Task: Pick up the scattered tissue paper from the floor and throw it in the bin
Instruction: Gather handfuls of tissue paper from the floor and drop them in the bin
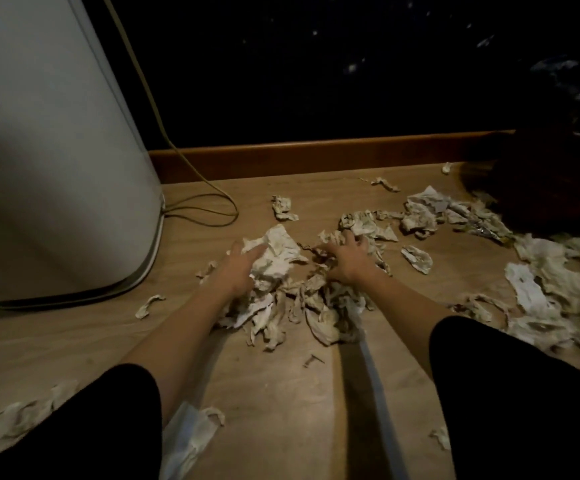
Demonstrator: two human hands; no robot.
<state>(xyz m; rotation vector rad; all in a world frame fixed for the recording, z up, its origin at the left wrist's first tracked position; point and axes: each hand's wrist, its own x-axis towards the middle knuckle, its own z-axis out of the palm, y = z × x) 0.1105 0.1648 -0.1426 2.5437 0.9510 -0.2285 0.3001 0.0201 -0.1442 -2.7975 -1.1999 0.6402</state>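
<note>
A heap of crumpled white tissue paper (281,296) lies on the wooden floor in front of me. My left hand (238,268) rests against the heap's left side, fingers spread on a large white piece (278,251). Pressed flat on the heap's far right part is my right hand (345,256), fingers apart. Neither hand has closed around paper. More tissue (551,292) is strewn to the right, and further pieces (420,213) lie behind. A dark bin bag (558,188) sits at the far right.
A tall white appliance (49,150) stands at the left, with a cable (208,206) looping on the floor beside it. A wooden skirting board (316,157) runs below a dark wall. Loose scraps (21,414) lie by my left knee, and my black-clad legs frame the bottom.
</note>
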